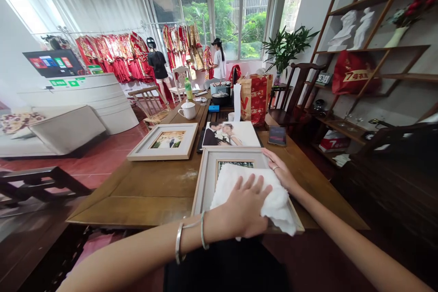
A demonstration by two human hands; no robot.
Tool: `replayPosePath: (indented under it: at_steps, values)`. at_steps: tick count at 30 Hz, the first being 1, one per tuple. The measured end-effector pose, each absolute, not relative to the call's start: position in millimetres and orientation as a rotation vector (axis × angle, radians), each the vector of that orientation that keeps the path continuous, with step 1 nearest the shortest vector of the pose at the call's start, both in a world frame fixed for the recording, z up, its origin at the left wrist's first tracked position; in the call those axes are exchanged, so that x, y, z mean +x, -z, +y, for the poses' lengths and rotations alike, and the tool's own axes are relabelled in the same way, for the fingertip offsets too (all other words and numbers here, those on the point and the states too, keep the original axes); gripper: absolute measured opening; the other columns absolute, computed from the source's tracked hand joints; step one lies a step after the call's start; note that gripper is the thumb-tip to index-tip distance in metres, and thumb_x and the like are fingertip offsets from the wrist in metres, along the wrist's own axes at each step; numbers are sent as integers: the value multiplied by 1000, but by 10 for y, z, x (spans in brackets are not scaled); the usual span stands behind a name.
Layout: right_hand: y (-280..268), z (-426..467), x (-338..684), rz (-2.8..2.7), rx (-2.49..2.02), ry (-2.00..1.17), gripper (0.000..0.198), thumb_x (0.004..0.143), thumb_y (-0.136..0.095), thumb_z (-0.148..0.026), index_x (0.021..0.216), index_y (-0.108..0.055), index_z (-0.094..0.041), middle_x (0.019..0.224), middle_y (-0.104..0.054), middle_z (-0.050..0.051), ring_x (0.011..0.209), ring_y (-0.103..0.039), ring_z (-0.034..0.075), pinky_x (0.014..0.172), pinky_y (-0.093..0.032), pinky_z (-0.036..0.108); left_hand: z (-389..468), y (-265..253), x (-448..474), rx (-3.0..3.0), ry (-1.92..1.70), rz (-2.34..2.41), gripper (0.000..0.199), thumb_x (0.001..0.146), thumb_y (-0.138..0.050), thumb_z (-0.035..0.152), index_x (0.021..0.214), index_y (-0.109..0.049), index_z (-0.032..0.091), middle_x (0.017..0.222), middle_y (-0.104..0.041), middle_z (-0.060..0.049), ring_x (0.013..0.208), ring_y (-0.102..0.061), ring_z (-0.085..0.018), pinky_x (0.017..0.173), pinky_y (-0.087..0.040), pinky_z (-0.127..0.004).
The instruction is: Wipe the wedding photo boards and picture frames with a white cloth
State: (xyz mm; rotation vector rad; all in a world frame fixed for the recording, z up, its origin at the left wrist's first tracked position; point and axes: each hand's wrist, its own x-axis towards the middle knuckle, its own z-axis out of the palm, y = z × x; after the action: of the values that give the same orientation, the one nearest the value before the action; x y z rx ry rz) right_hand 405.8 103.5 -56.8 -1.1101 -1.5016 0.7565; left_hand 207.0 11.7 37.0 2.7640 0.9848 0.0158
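My left hand (247, 205), with bracelets at the wrist, lies palm down with spread fingers on a white cloth (227, 182). The cloth is spread over the lower right of a pale picture frame (204, 178), hiding most of the picture inside. At the frame's upper right edge, my right hand (281, 171), wearing a ring, grips the rim; its thumb is hidden. Just beyond lies an unframed wedding photo print (246, 134) of a couple. To the left, a second framed picture (164, 141) rests flat on the wooden table (143, 187).
A phone (277, 136) lies right of the print. Farther back stand a white lidded cup (187, 110), a green bottle (188, 89), a blue box (214, 108) and a red-patterned paper bag (255, 100). Two people stand by racks of red garments (112, 57). Wooden chairs (289, 100) flank the table.
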Motion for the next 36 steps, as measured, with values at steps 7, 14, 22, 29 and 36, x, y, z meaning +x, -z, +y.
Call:
replayPosePath:
  at_steps: [7, 14, 22, 29, 36]
  values:
    - [563, 1002, 4106, -1586, -1087, -763, 47, 86, -43, -37, 133, -47, -29, 143, -45, 2, 133, -39, 22, 112, -28, 43, 556, -346, 2345, 2809, 0, 1472, 79, 76, -58, 31, 144, -22, 12, 152, -17, -19, 138, -11, -38, 109, -14, -56]
    - [518, 992, 4090, -1567, -1083, -799, 48, 87, -43, -40, 132, -49, -26, 144, -43, 3, 134, -37, 23, 112, -27, 43, 398, -514, 2292, 2822, 105, 1228, 70, 80, -51, 32, 141, -27, 9, 149, -25, -21, 137, -19, -36, 107, -22, -54]
    - [512, 998, 4052, -1649, -1159, -680, 46, 84, -52, -38, 129, -53, -26, 143, -45, 5, 136, -34, 24, 114, -21, 47, -548, -504, 2086, 2862, 146, 757, 53, 90, -45, 37, 139, -35, 20, 149, -27, -15, 137, -20, -35, 108, -24, -55]
    - [539, 1061, 4121, -1765, -1149, -641, 39, 86, -47, -33, 122, -60, -28, 139, -50, 5, 134, -38, 24, 114, -23, 48, -418, -527, 2152, 2788, 126, 999, 80, 77, -61, 43, 143, -25, 17, 151, -19, -18, 138, -17, -37, 107, -21, -60]
    - [563, 1083, 4139, -1818, -1098, -624, 41, 86, -46, -38, 124, -58, -29, 139, -49, 4, 133, -38, 24, 113, -24, 48, 435, -392, 2294, 2759, 156, 1620, 76, 78, -59, 31, 144, -25, 13, 150, -17, -22, 137, -14, -41, 105, -19, -62]
